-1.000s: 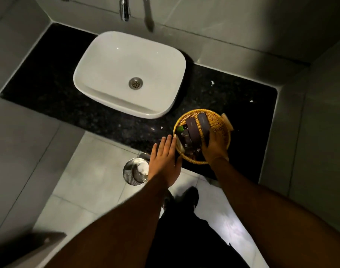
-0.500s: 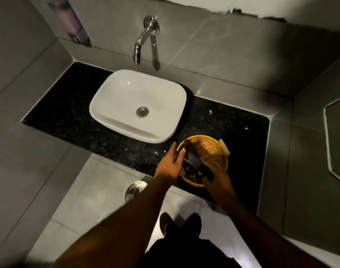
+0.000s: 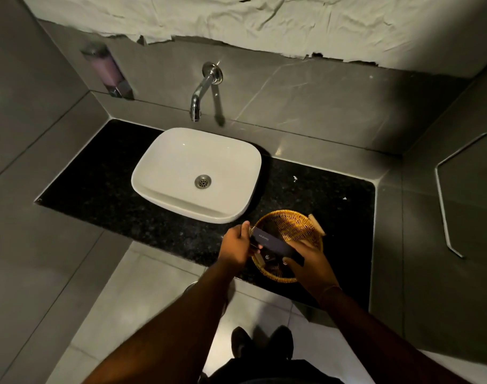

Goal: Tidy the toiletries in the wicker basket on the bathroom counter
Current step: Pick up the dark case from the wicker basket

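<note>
A round wicker basket (image 3: 292, 221) stands on the black counter (image 3: 103, 189), to the right of the sink. Across its near-left rim I hold a long dark toiletry box (image 3: 272, 242) with small pale lettering. My right hand (image 3: 310, 261) grips its right end and my left hand (image 3: 235, 243) closes on its left end at the rim. More dark packets (image 3: 270, 260) lie in the basket's near part, partly hidden under the box. A pale brush-like item (image 3: 317, 224) leans on the far-right rim.
A white basin (image 3: 181, 162) sits mid-counter under a chrome wall tap (image 3: 200, 92). A soap dispenser (image 3: 109, 72) hangs on the wall at left. A metal rail (image 3: 444, 206) runs along the right wall. My shoes (image 3: 261, 342) stand on the tiled floor below.
My right hand lifted a dark box out of the basket. My left hand moved from beside the rim onto the box's left end. The camera tilted up, showing the tap and wall.
</note>
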### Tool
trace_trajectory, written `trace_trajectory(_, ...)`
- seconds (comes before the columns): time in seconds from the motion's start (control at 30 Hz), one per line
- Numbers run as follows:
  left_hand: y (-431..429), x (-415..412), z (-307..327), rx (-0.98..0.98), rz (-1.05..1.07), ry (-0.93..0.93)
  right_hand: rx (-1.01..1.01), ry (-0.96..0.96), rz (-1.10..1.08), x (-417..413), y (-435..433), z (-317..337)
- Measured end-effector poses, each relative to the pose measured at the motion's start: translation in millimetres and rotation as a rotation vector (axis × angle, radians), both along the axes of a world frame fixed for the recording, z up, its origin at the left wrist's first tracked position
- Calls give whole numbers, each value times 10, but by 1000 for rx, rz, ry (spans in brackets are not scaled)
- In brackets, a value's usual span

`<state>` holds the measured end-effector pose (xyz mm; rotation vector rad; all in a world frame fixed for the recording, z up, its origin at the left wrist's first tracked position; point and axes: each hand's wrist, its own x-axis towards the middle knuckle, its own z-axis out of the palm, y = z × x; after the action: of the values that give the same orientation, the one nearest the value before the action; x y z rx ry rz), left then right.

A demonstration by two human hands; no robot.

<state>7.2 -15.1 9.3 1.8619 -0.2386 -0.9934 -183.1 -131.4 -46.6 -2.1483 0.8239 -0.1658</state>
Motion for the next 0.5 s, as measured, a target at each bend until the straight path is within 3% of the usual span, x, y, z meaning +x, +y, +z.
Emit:
trace_trajectory(0.13,28,10,75,-55,60,138,-19,-8,10,38,-25,52)
trace_trajectory(0.4,143,101,79,-31,15,55,-55,80,46,109,-35,137)
trace_trajectory(0.5,184,127,85,-58,91,111,-12,102,35,146,-8,172)
